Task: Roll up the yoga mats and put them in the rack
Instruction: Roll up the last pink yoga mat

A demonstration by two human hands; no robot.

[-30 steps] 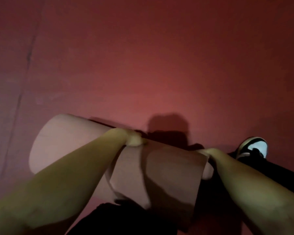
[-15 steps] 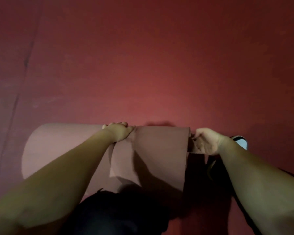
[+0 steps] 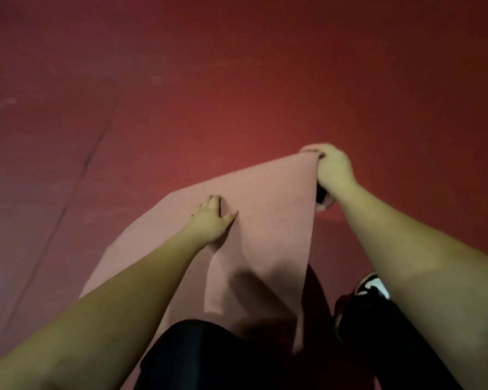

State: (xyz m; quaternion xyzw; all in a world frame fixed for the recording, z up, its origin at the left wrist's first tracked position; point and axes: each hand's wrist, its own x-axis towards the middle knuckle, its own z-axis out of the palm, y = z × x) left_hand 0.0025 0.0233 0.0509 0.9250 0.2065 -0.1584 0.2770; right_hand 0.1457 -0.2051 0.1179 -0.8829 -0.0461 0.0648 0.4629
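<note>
Both hands are on one pink yoga mat [image 3: 265,220], a loose roll held off the red floor [image 3: 237,80] and tilted up to the right. Right hand [image 3: 333,170] grips its raised end, probably to steer the roll; left hand [image 3: 212,220] rests flat with fingers spread on the outer wrap, seemingly keeping it from unwinding. No rack is visible.

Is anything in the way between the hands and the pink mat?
No. Both hands are already on the mat: the left hand rests flat on it, and the right hand grips its far end. No rack is in view.
</note>
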